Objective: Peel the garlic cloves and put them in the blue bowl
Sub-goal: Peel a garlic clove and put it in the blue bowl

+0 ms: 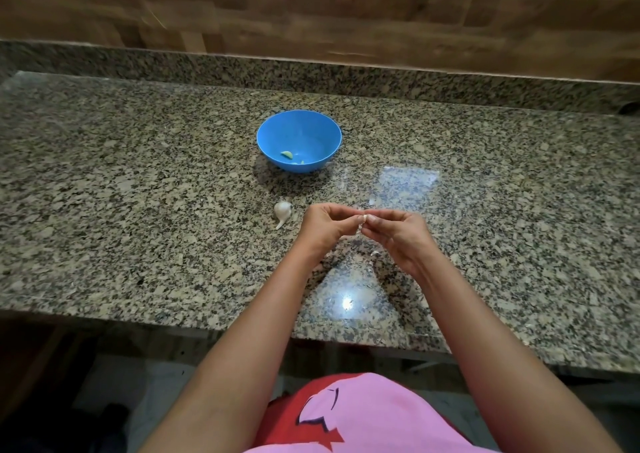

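Observation:
A blue bowl (304, 130) stands on the granite counter (138, 189), with a peeled pale clove (287, 155) and a smaller piece lying inside it. In front of the bowl, a white garlic bulb (283, 211) with a short stem lies on the counter. My left hand (325, 226) and my right hand (394, 233) meet above the counter, just right of the bulb. Both pinch one small garlic clove (362, 220) between their fingertips. Most of that clove is hidden by the fingers.
Bits of white garlic skin (374, 253) lie on the counter under my hands. A granite upstand and a wooden wall (311, 16) close off the back. The counter's front edge (207, 324) runs just before my body.

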{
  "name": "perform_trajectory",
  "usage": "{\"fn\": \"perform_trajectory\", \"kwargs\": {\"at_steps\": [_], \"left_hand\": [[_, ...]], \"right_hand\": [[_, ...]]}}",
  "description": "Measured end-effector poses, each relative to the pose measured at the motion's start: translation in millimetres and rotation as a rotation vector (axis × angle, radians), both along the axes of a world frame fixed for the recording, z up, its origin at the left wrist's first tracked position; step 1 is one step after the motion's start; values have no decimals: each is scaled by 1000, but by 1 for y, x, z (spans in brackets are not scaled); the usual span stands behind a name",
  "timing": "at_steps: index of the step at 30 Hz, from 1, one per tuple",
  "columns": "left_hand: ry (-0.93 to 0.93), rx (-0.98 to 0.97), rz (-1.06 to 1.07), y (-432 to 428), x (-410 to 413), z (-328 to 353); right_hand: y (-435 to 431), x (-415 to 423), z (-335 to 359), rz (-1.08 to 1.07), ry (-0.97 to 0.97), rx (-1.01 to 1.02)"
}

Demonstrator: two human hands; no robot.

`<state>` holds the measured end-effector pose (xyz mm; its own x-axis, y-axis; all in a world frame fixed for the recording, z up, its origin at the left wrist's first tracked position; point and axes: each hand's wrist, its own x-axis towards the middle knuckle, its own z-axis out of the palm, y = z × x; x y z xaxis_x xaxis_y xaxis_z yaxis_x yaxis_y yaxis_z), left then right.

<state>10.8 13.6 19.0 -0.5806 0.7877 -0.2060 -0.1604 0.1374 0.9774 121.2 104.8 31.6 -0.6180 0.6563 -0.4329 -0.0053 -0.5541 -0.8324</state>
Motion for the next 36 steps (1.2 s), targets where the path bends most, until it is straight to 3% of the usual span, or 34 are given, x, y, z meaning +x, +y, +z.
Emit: {"fn": "perform_trajectory", "kwargs": {"at_steps": [12,18,31,36], "left_hand": [[9,-11,39,1,2,-3],[-56,19,104,4,7,-4],[15,36,157,8,12,-1],[-67,56,121,9,11,1]], "right_hand": [[-4,2,4,14,-7,60],[-6,0,4,-40,49,-9],[-6,0,3,-52,75,43],[-5,-2,-1,-133,115,-3]]}}
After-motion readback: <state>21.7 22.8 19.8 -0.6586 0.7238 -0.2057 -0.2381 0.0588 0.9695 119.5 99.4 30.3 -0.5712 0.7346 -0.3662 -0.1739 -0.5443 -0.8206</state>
